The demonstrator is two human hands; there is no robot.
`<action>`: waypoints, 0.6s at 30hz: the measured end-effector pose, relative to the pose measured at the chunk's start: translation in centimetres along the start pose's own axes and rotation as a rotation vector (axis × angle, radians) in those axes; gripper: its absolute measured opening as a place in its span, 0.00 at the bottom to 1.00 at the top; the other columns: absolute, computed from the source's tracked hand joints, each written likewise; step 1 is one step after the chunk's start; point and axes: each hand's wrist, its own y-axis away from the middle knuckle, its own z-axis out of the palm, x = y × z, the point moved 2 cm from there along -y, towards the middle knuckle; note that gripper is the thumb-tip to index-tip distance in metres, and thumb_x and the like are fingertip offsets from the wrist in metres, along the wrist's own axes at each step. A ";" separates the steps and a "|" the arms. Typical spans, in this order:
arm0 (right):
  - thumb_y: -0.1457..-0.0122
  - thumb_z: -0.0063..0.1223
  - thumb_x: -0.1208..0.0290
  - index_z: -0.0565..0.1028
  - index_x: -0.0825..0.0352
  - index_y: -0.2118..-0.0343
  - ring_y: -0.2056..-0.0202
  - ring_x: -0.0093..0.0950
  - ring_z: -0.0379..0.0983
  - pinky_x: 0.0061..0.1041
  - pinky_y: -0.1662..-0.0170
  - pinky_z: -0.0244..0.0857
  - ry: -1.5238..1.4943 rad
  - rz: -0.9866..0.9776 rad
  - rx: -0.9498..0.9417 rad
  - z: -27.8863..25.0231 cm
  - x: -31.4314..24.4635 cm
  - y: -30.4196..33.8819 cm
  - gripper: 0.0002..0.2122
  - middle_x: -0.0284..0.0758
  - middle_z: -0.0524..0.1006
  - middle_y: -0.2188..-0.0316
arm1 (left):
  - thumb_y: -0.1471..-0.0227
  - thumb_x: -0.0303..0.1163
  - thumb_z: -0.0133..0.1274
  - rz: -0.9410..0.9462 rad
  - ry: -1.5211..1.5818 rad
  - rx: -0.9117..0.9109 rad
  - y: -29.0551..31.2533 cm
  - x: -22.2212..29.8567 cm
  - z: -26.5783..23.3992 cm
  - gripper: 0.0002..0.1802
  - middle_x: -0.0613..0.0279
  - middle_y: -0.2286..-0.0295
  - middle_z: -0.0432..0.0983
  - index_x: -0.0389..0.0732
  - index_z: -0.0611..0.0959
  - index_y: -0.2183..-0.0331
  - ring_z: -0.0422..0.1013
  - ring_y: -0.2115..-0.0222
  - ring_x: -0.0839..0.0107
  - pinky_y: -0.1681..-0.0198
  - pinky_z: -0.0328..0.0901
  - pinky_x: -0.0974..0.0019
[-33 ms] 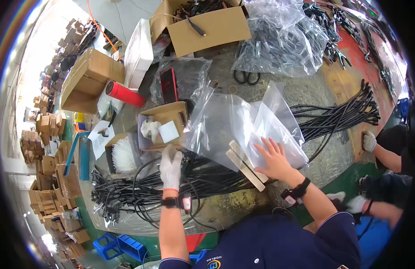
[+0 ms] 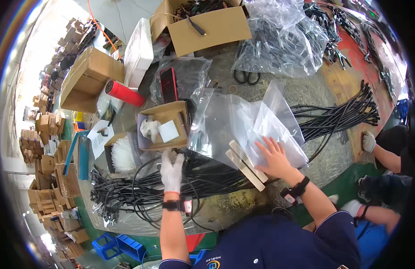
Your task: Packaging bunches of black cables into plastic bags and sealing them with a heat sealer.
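Head view: gloved left hand (image 2: 172, 172) rests open on black cables (image 2: 140, 193); right hand (image 2: 274, 157) lies flat on clear bags (image 2: 252, 121).

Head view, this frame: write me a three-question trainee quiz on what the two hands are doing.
1. True or false: the left hand wears a white glove.
2. What does the bare right hand rest on? A) the red cylinder B) the stack of clear plastic bags C) the scissors
3. Fill in: the left hand reaches over a pile of black ____, just below the small open cardboard box.

Key
1. True.
2. B: the palm lies flat, fingers spread, on the bags, beside two pale flat strips.
3. Cables.
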 end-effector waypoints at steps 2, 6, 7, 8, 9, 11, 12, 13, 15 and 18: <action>0.54 0.63 0.50 0.56 0.51 0.35 0.34 0.48 0.46 0.55 0.36 0.39 0.016 -0.002 -0.002 0.3 0.9 -0.4 0.42 0.41 0.53 0.35 | 0.54 0.41 0.63 -0.005 -0.057 0.115 2.6 1.3 0.1 0.39 0.46 0.54 0.74 0.34 0.68 0.44 0.71 0.54 0.55 0.49 0.65 0.60; 0.55 0.65 0.52 0.56 0.52 0.35 0.35 0.45 0.48 0.53 0.35 0.41 0.158 0.011 0.020 -0.6 0.2 -0.8 0.43 0.39 0.54 0.35 | 0.59 0.45 0.65 0.555 -0.370 0.093 6.4 5.5 2.8 0.40 0.46 0.54 0.73 0.35 0.71 0.48 0.69 0.53 0.53 0.49 0.64 0.55; 0.55 0.65 0.52 0.56 0.52 0.35 0.35 0.45 0.48 0.53 0.35 0.41 0.170 0.014 0.020 -0.6 0.2 -1.0 0.43 0.39 0.54 0.35 | 0.61 0.46 0.65 0.636 -0.386 -0.066 7.0 8.0 4.4 0.40 0.47 0.54 0.72 0.36 0.71 0.49 0.68 0.52 0.53 0.49 0.63 0.54; 0.55 0.65 0.52 0.55 0.51 0.35 0.35 0.44 0.48 0.52 0.35 0.41 0.130 0.009 -0.012 -0.5 0.1 -1.4 0.43 0.37 0.54 0.35 | 0.59 0.51 0.63 0.683 -0.423 -0.182 7.4 9.2 6.4 0.41 0.47 0.53 0.71 0.36 0.71 0.48 0.68 0.51 0.52 0.48 0.62 0.54; 0.55 0.65 0.53 0.55 0.50 0.35 0.35 0.44 0.48 0.50 0.34 0.41 0.089 0.008 -0.044 -0.3 0.2 -1.5 0.43 0.36 0.54 0.35 | 0.57 0.55 0.61 0.732 -0.459 -0.301 7.8 10.1 8.2 0.42 0.47 0.52 0.70 0.36 0.70 0.48 0.67 0.50 0.52 0.47 0.61 0.54; 0.56 0.66 0.57 0.54 0.51 0.35 0.36 0.42 0.52 0.48 0.36 0.44 0.063 -0.025 0.009 -0.6 0.7 -1.7 0.44 0.36 0.57 0.37 | 0.57 0.53 0.61 0.685 -0.449 -0.344 7.4 9.8 11.0 0.42 0.48 0.50 0.69 0.38 0.70 0.47 0.67 0.50 0.52 0.47 0.61 0.54; 0.56 0.66 0.59 0.55 0.52 0.36 0.38 0.40 0.54 0.47 0.37 0.46 0.102 -0.024 0.107 -0.9 1.3 -1.6 0.43 0.36 0.58 0.39 | 0.58 0.52 0.61 0.634 -0.451 -0.392 7.0 9.2 12.4 0.42 0.49 0.48 0.68 0.39 0.69 0.46 0.67 0.50 0.53 0.46 0.62 0.53; 0.57 0.66 0.61 0.57 0.52 0.36 0.39 0.39 0.56 0.46 0.38 0.48 0.142 -0.018 0.207 -1.5 2.0 -1.6 0.42 0.36 0.60 0.40 | 0.58 0.52 0.61 0.642 -0.442 -0.395 6.6 8.7 13.1 0.42 0.49 0.48 0.68 0.39 0.69 0.46 0.67 0.50 0.53 0.46 0.62 0.53; 0.57 0.66 0.63 0.59 0.52 0.38 0.41 0.38 0.59 0.45 0.40 0.51 0.147 0.072 0.391 -2.9 3.2 -1.2 0.41 0.35 0.62 0.42 | 0.60 0.51 0.62 0.631 -0.513 -0.451 6.1 8.1 13.3 0.43 0.49 0.46 0.66 0.43 0.68 0.44 0.67 0.49 0.54 0.46 0.62 0.53; 0.56 0.65 0.64 0.63 0.52 0.41 0.44 0.36 0.63 0.42 0.44 0.55 0.140 0.221 0.437 -4.1 6.5 -1.0 0.36 0.34 0.67 0.47 | 0.57 0.46 0.61 0.513 -0.424 -0.543 5.9 9.2 12.5 0.41 0.50 0.45 0.64 0.45 0.66 0.42 0.65 0.48 0.51 0.44 0.60 0.53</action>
